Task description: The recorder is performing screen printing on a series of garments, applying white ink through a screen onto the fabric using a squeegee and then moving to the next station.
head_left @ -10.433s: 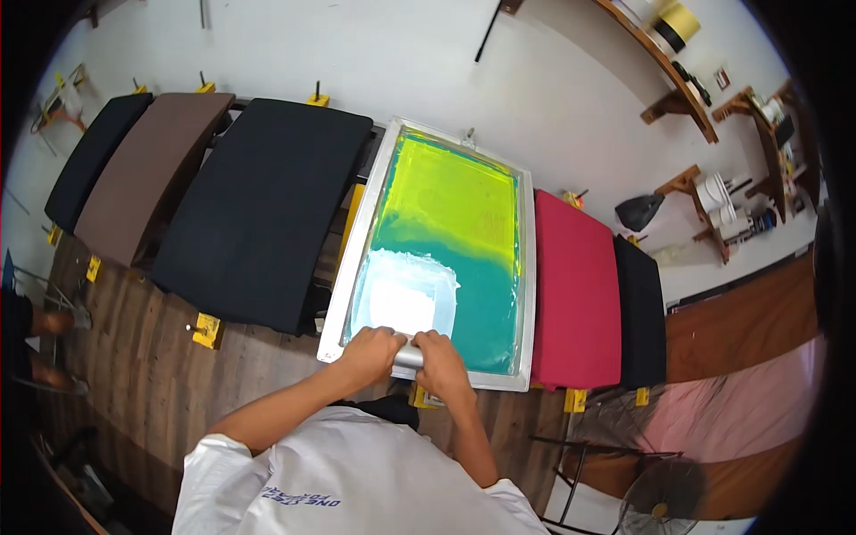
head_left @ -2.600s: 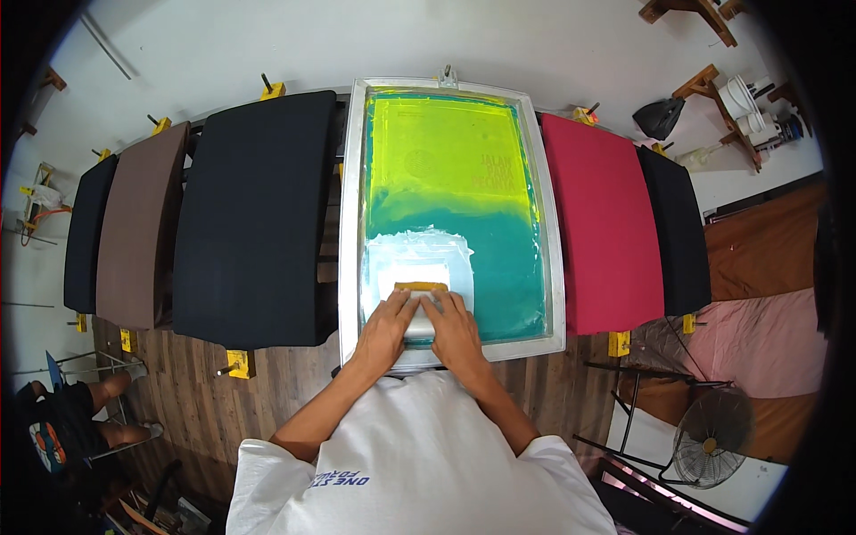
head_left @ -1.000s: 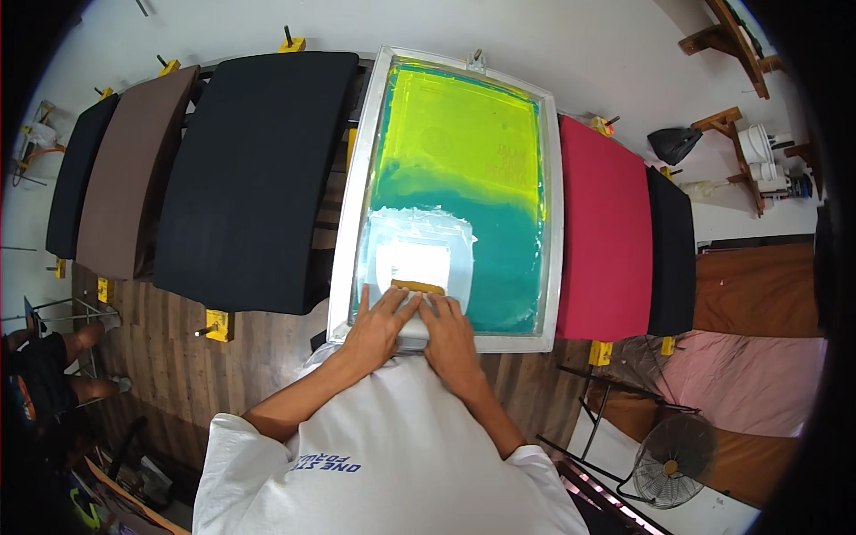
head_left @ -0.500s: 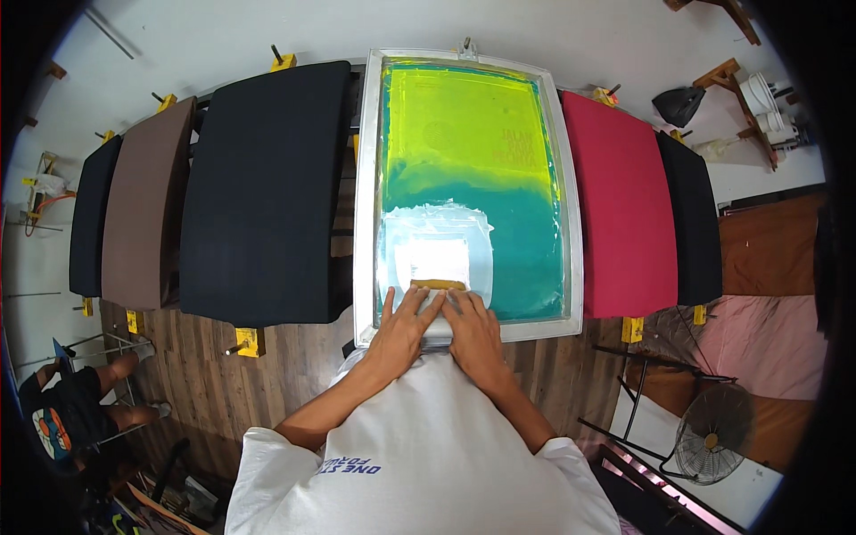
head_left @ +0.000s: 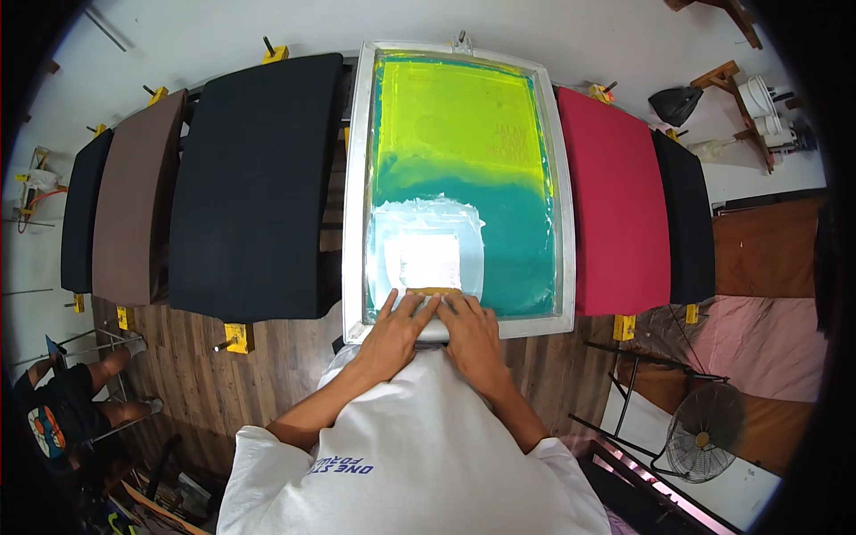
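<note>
In front of me lies a screen-printing screen with a pale metal frame (head_left: 565, 223) and a teal mesh (head_left: 522, 241), stained yellow-green over its far half. Both hands rest close together at its near edge. My left hand (head_left: 399, 328) and my right hand (head_left: 467, 328) are closed on a small squeegee (head_left: 433, 292), of which only a yellow-brown strip shows past the fingertips. Fingers hide the rest of it. A bright white ink patch (head_left: 430, 259) lies just beyond the squeegee, inside a paler whitish area.
Left of the screen stand fabric-covered boards: a large black one (head_left: 254, 187), a brown one (head_left: 134, 205) and another black one. A red board (head_left: 613, 205) and a black board (head_left: 685, 223) stand right. A floor fan (head_left: 704, 432) is lower right; another person (head_left: 71, 401) is lower left.
Both hands and the squeegee have come slightly nearer to me over the screen, and less of the yellow-brown strip shows. The whole view has shifted a little.
</note>
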Motion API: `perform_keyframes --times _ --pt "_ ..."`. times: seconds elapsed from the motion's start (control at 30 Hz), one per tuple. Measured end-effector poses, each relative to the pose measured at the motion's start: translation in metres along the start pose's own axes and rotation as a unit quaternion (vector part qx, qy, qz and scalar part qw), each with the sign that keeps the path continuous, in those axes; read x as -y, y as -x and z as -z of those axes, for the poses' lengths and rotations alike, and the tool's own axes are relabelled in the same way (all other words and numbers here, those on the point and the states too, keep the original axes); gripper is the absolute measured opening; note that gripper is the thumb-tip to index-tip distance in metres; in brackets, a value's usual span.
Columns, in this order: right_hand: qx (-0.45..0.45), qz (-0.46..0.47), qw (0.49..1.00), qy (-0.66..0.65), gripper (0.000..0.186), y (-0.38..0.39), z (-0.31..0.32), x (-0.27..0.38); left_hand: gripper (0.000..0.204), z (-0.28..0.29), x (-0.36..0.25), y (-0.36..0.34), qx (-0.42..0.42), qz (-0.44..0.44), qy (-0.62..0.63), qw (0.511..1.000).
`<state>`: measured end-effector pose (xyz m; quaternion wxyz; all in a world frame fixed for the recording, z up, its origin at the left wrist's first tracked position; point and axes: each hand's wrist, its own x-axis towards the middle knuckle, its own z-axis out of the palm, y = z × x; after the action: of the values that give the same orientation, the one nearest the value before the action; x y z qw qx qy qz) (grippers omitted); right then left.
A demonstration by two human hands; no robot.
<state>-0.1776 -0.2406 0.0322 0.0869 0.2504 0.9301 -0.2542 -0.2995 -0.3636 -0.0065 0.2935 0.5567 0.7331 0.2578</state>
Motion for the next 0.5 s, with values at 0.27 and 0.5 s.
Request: perform_keyframes --times 0.27,0.5 --pt "-0.014 0.002 1.000 -0.008 0.054 0.005 -0.007 -0.001 0.083 -0.003 0.003 0.005 0.009 -0.009 0.008 1.000" --pt "-0.012 0.024 0.999 -0.028 0.062 0.004 -0.012 -0.006 0.076 0.004 -0.002 0.005 -0.003 -0.010 0.005 1.000"
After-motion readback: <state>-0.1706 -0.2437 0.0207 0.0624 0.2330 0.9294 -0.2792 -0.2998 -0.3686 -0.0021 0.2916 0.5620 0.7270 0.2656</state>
